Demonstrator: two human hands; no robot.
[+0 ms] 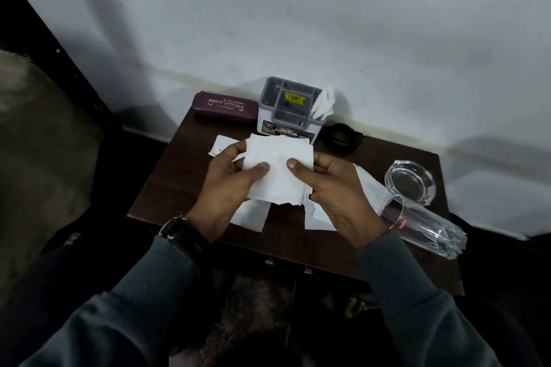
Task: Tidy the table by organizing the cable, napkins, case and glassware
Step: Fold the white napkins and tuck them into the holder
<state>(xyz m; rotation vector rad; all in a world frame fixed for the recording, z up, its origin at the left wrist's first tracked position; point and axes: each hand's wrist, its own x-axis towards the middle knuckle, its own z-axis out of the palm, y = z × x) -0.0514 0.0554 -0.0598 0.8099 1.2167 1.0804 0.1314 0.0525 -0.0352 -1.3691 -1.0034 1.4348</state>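
A stack of white napkins [278, 171] is held above the dark wooden table [179, 187] by both hands: my left hand [228, 187] grips its left edge, my right hand [331, 190] its right edge, thumbs on top. More napkins [253, 216] lie flat beneath and to the right [368, 184]. A maroon glasses case [225, 106] lies at the back left. A coiled black cable [343, 137] rests at the back, right of the grey organizer [287, 107]. A tall glass [423, 225] lies on its side at the right, next to a glass ashtray [410, 180].
The grey organizer stands against the wall with a crumpled napkin [323, 102] stuck in its right slot. The table's front edge is near my wrists; its right corner carries the lying glass, which overhangs the edge. A black watch is on my left wrist.
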